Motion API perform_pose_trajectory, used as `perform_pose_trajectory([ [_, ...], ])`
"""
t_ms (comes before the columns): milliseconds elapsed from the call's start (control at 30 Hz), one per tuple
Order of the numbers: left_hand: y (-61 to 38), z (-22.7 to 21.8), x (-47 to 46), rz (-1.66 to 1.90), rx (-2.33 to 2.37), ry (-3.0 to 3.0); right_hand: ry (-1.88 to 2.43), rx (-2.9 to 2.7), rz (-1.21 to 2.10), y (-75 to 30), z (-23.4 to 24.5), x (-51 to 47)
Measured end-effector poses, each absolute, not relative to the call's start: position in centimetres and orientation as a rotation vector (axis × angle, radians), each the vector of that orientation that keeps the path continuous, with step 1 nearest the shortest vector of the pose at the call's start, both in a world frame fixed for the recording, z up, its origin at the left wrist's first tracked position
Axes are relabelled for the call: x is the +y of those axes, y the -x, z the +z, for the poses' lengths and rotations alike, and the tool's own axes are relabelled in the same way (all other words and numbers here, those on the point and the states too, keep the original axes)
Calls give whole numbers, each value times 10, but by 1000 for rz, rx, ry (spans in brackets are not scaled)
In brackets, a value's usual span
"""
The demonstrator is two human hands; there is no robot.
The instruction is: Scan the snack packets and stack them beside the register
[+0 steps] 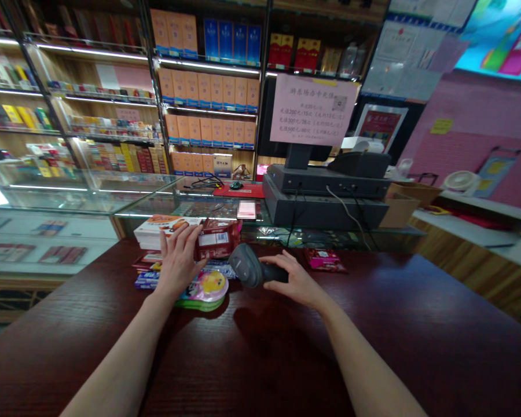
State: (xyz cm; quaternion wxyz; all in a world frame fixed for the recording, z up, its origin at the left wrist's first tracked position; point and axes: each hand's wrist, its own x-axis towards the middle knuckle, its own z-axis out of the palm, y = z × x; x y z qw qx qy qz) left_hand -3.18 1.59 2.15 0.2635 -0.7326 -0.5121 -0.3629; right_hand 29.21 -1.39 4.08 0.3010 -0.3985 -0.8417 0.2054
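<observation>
My right hand [293,279] is wrapped round the handle of a black barcode scanner [246,265], whose head points left above the table. My left hand [179,260] is at the left edge of a brown packet [219,240], thumb low and fingers at its upper corner. A white label with a barcode faces me on that packet. Below the left hand lies a pack with a yellow cartoon figure [212,282], partly covered by the hand. Blue-and-white packs [146,280] lie beside it. Behind the hand sits an orange-and-white box [147,234] on the pile.
A pink-red packet [325,260] lies right of the scanner on the dark wooden table [373,347]. Beyond stand a glass counter [156,200], a black cash drawer [325,205] and a monitor with a pink paper sign [310,110]. Shelves of boxes [208,90] line the back.
</observation>
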Motion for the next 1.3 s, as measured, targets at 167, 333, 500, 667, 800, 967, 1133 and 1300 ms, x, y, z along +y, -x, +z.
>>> perform_pose_trajectory([
  [167,31,23,14,-993,-1379,1986,1063,-2254,625,-293,40,-15],
  [333,31,24,13,-1006,-1377,2005,1090,-2328,787,-293,35,-13],
  [500,30,24,13,-1003,-1380,2006,1134,-2370,910,-294,29,-11],
  [667,30,22,14,-1007,-1379,1994,1171,-2393,948,-297,23,-9],
  [800,30,21,15,-997,-1372,1985,1193,-2424,934,-299,18,-7],
  [967,30,21,15,-989,-1364,1980,1213,-2433,946,-299,14,-5],
  [1133,29,21,15,-995,-1349,1974,1221,-2440,926,-299,13,-5],
  [1300,28,22,15,-995,-1350,1984,1238,-2431,947,-299,15,-6],
])
